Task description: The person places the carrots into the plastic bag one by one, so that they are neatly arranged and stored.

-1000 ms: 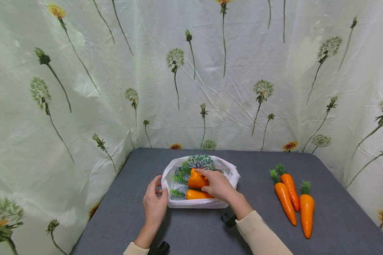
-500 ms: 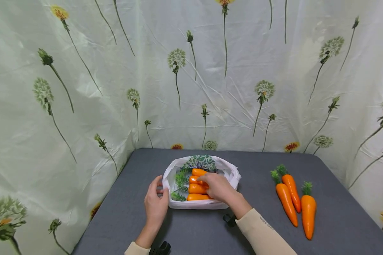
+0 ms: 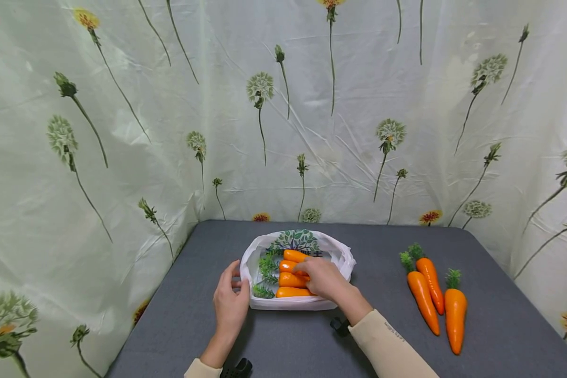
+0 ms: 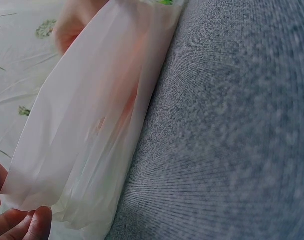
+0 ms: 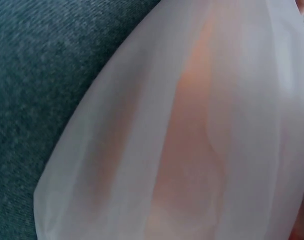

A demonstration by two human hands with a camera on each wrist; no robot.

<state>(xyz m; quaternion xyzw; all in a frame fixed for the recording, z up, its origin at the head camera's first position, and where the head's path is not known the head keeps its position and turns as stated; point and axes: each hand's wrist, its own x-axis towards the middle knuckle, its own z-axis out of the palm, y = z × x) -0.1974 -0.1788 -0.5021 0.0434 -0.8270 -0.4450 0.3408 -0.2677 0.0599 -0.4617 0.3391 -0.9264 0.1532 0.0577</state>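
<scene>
A white plastic bag (image 3: 341,247) with a printed tree lies wide-mouthed at the table's middle. Several orange carrots (image 3: 292,292) with green tops lie side by side in it, tops to the left. At the bag's left rim my left hand (image 3: 230,302) pinches the plastic; the left wrist view shows its fingers (image 4: 39,225) on the bag's edge (image 4: 77,115). My right hand (image 3: 326,278) reaches inside, fingers curled over a middle carrot (image 3: 286,266) whose right end it hides. In the right wrist view, the bag's translucent side (image 5: 191,150) covers most of the hand's work.
Three more carrots lie on the right of the grey table (image 3: 387,336): two close together, a long one (image 3: 423,302) and one behind it (image 3: 430,281), plus a separate one (image 3: 455,320). A flower-printed curtain (image 3: 227,105) hangs behind and at the sides.
A carrot held raised and end-on in the bag by my right hand has been lowered flat into the row. The left hand has kept its place at the rim.
</scene>
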